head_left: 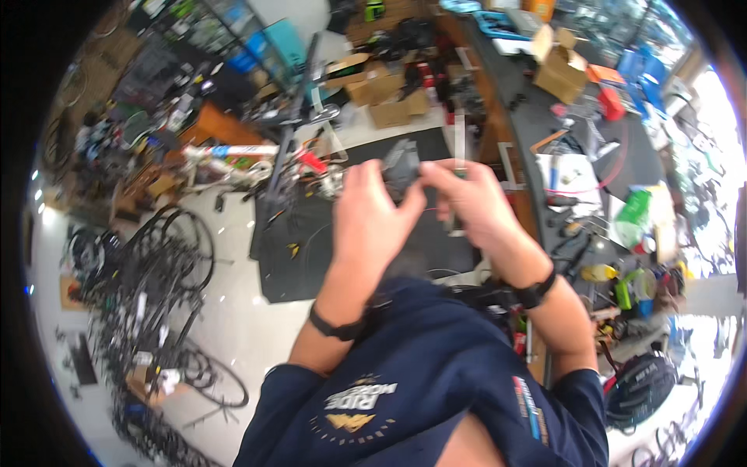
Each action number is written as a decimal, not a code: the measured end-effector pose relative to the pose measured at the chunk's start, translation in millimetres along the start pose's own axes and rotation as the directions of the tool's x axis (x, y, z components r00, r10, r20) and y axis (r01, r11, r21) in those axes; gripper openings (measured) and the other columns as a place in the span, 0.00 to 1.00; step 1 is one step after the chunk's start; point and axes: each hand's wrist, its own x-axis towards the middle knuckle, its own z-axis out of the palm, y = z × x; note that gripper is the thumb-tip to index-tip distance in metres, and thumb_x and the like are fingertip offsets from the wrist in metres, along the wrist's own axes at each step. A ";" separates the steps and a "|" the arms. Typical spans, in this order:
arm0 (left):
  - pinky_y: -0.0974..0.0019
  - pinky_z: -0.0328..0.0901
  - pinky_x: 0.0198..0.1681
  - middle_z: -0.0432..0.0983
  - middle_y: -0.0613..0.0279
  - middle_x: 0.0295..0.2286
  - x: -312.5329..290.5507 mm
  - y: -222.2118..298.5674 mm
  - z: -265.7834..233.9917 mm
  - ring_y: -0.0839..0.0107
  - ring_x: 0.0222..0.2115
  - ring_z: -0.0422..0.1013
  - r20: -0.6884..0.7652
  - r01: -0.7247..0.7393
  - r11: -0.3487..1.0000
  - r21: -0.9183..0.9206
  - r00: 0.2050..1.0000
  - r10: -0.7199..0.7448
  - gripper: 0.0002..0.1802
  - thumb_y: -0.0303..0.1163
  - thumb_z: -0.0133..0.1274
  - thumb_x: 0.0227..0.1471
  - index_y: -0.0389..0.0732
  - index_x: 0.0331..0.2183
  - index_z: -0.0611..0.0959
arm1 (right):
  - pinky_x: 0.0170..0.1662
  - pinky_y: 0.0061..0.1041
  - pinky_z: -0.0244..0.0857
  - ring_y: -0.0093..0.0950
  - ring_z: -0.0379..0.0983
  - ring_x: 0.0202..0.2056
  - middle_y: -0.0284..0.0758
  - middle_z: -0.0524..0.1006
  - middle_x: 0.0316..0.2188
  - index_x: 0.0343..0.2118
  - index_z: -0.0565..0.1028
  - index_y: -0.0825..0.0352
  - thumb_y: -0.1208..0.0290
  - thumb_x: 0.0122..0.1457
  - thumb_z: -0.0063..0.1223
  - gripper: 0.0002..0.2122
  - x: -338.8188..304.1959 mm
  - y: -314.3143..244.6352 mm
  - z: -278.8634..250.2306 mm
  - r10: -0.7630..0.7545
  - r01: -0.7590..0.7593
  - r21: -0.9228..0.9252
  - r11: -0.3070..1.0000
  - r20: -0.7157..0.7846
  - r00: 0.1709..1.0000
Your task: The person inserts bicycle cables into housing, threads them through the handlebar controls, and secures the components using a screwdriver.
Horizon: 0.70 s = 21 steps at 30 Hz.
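My left hand [369,216] is closed on a crumpled dark grey piece, perhaps a small plastic bag [401,163], between thumb and fingers. Its contents, if any, cannot be made out. My right hand [478,204] is closed beside it, thumb and forefinger at the grey piece's right edge. A long slim metallic tool [460,134] runs through the right hand, sticking out beyond the fingers and below the palm. Motion blur hides the tool's exact kind. Both hands are raised in front of my body, above a dark mat [311,265].
A dark workbench [510,86] on the right carries an open cardboard box [560,70], a green bag [634,208] and scattered hand tools. Bicycle wheels [191,241] and bikes crowd the left. Ahead lie more cardboard boxes [381,89] and a dark upright bar [284,156].
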 end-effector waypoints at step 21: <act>0.58 0.66 0.36 0.72 0.47 0.36 -38.3 -130.3 -23.4 0.53 0.32 0.71 0.145 -0.088 0.923 -0.375 0.978 0.152 0.24 0.35 0.63 0.49 0.29 0.43 0.76 | 0.18 0.16 0.59 0.14 0.66 0.17 0.28 0.74 0.18 0.33 0.77 0.69 0.69 0.58 0.61 0.09 -10.7 85.0 138.8 0.008 0.021 0.064 0.998 -0.418 0.908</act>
